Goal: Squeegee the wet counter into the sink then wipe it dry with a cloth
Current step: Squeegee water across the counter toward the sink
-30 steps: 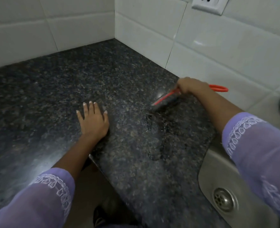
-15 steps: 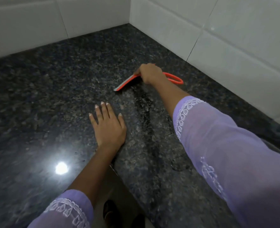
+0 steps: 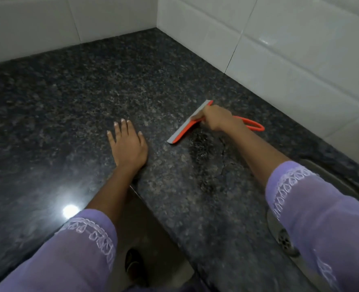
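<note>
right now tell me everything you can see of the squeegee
The squeegee is orange, plastic by the look, with a pale grey blade strip along its long straight head and a looped handle that sticks out behind the right hand. That hand's grip closes over the neck where handle meets head. The blade edge rests on the dark speckled counter, running diagonally, at the far end of a wet patch. Nothing else touches it.

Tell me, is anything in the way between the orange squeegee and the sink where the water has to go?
Nothing visible is. The squeegee, held by the right hand, sits on the counter. Between it and the sink lies only wet stone; the person's own right arm hangs over that stretch. The left hand rests flat, off to the side.
</note>
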